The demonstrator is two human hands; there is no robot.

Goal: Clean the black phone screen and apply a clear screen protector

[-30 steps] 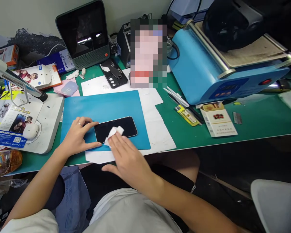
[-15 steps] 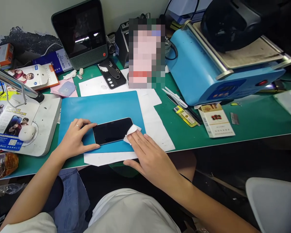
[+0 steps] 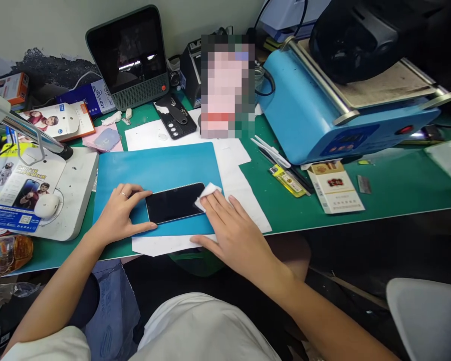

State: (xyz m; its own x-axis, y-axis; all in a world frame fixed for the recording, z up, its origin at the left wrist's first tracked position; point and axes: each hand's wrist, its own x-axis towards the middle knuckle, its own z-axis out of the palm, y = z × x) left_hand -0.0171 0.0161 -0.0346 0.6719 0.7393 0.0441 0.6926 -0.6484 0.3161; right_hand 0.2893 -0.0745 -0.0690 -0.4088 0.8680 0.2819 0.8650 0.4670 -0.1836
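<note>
As left fingers (image 3: 141, 195) hold one phone (image 3: 173, 204), one tissue (image 3: 209, 189), under right fingers (image 3: 215, 209)

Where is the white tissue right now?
Near the middle of the head view, the white tissue sits partly under the right hand, at the right end of the phone on the blue mat.

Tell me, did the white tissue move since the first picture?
Yes. Judged against the mat, the tissue under the right hand has moved right and slightly away from the person, from the near edge of the phone to its right end.
</note>
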